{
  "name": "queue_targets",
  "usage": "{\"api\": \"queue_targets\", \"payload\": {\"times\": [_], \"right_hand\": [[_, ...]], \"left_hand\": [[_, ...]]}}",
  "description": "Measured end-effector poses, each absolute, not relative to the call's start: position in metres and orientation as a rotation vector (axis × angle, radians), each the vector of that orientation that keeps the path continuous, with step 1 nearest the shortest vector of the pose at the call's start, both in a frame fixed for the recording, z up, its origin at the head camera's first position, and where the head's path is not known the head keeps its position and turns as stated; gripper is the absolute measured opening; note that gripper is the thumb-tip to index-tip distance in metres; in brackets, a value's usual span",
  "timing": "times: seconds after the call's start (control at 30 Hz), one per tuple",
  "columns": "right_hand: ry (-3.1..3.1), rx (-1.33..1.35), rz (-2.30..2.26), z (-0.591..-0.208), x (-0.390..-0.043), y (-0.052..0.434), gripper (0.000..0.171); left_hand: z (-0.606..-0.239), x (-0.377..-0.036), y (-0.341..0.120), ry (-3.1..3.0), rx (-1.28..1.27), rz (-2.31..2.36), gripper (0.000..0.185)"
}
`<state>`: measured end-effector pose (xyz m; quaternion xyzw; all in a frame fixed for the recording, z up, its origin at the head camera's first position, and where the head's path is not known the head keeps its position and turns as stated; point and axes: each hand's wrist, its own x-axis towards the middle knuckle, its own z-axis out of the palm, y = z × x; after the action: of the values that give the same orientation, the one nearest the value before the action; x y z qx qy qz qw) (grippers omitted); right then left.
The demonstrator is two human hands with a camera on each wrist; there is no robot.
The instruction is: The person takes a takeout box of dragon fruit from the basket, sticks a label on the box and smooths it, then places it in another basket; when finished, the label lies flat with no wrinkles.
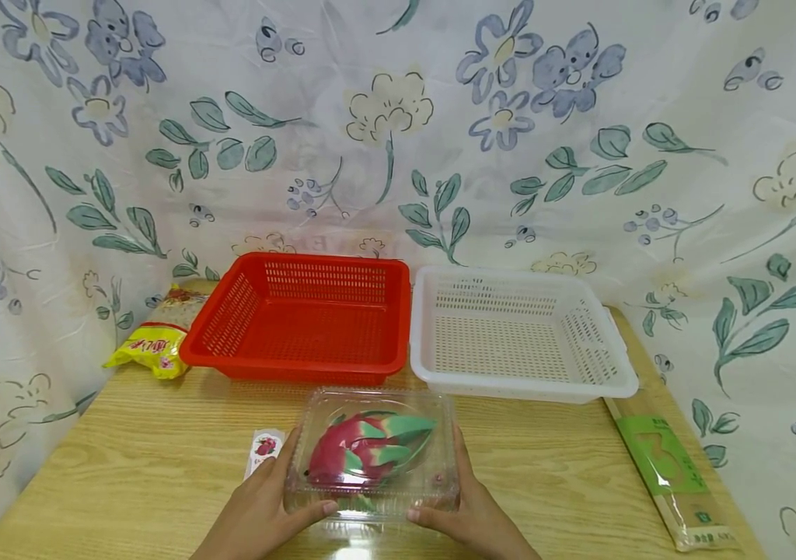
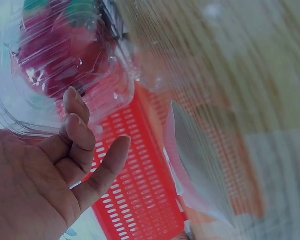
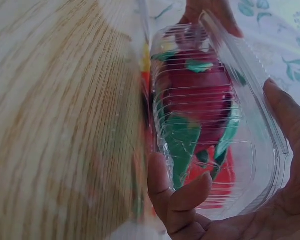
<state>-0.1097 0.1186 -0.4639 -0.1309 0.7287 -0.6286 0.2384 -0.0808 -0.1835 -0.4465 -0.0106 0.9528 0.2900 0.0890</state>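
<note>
A clear plastic clamshell box with a pink and green dragon fruit inside is held over the front of the table. My left hand grips its left side, thumb on the near edge. Its other fingers lie along the box in the left wrist view. My right hand holds the opposite side, its thumb also on the near edge. In the right wrist view, fingers curl around the underside of the box. A small card with a dragon fruit picture lies just beyond my left hand.
A red basket and a white basket stand side by side at the back of the wooden table. A yellow food bag sits at left. A long packet with a green band lies at right. Floral cloth hangs behind.
</note>
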Motion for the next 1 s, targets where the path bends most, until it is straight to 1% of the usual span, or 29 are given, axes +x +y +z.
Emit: {"api": "queue_targets", "payload": {"times": [1.0], "right_hand": [[2.112, -0.31, -1.634, -0.4674, -0.1074, 0.1165, 0.125]], "left_hand": [[-0.4487, -0.0796, -0.188, 2.856, 0.026, 0.76, 0.118]]}}
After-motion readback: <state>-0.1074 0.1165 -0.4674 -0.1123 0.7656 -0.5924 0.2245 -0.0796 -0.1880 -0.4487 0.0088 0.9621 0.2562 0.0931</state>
